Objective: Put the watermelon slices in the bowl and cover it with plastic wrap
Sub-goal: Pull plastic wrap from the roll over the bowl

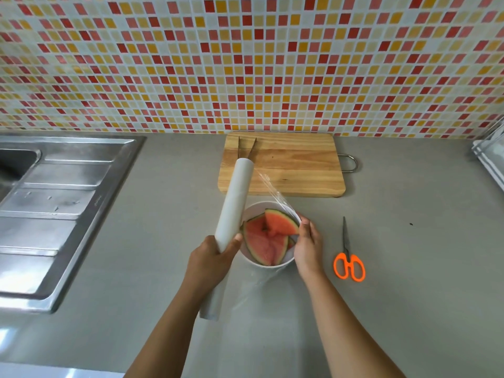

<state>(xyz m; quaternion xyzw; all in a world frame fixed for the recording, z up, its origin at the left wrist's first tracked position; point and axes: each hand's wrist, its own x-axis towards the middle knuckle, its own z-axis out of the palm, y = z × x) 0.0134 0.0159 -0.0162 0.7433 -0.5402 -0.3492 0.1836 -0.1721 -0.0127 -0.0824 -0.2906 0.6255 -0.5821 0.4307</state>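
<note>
A white bowl (253,261) on the grey counter holds several watermelon slices (266,241), red flesh up with green rinds. My left hand (211,259) grips the white plastic wrap roll (236,199), which tilts up and away over the bowl's left rim. My right hand (308,245) pinches the loose edge of the clear film (272,188) at the bowl's right rim. The film stretches from the roll's far end down to my right fingers, above the slices.
A wooden cutting board (294,165) with a knife (249,150) on it lies behind the bowl. Orange-handled scissors (348,257) lie to the right. A steel sink and drainboard (54,203) fill the left. A rack (491,159) stands at the right edge.
</note>
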